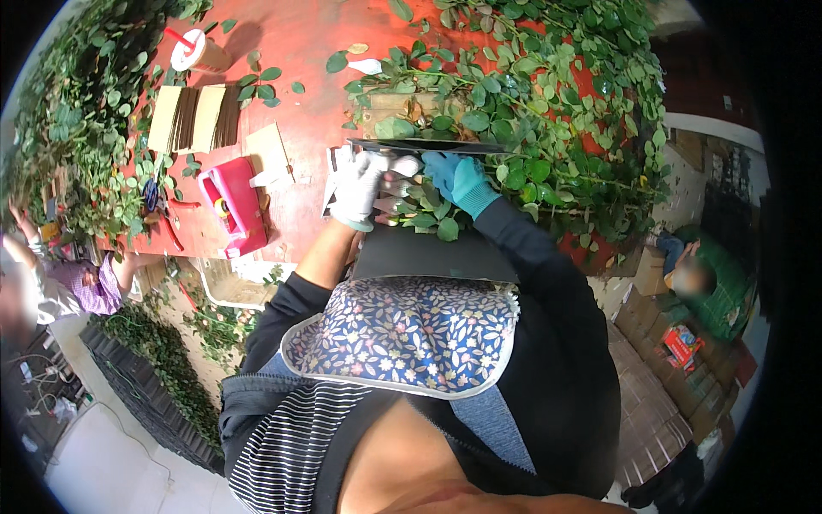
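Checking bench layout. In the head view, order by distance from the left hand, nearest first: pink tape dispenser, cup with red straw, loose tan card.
Measured from the white-gloved left hand:
1. Loose tan card: just to its left.
2. Pink tape dispenser: farther left, near the table edge.
3. Cup with red straw: far left, across the table.

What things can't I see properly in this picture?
All in the head view:
Inside the cup: hidden by its lid.
Whatever lies under the leaves by the right hand: they cover it.
The person's face at right: blurred.
The big leaf pile: cut off by the top edge.
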Demonstrator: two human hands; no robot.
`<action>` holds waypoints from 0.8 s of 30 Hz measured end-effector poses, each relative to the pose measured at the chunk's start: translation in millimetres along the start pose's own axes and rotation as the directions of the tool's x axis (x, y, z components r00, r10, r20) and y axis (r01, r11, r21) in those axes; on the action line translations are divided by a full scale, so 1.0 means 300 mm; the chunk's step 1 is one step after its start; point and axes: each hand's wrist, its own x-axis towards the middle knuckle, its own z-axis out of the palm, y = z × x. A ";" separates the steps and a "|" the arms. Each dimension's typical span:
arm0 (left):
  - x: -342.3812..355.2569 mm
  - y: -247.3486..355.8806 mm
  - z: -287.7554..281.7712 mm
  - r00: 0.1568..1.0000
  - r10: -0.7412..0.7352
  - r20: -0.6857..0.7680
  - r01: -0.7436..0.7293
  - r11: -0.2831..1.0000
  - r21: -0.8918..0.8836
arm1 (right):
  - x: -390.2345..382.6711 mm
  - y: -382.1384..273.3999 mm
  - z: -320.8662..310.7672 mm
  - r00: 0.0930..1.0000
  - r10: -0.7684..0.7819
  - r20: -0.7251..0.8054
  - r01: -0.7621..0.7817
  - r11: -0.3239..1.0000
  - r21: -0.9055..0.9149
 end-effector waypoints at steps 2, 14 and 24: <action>0.010 -0.059 -0.095 0.974 0.062 -0.216 -0.088 0.990 -0.112 | 0.003 0.007 0.025 0.995 0.094 0.041 -0.100 0.977 0.186; 0.026 -0.085 -0.079 0.940 0.292 0.176 -0.327 0.625 0.709 | -0.028 -0.040 0.003 0.989 -0.050 -0.140 0.039 0.996 -0.086; 0.019 0.040 -0.311 0.902 0.378 0.208 -0.417 0.639 0.647 | -0.031 -0.002 0.053 0.962 -0.115 -0.246 0.077 0.984 -0.161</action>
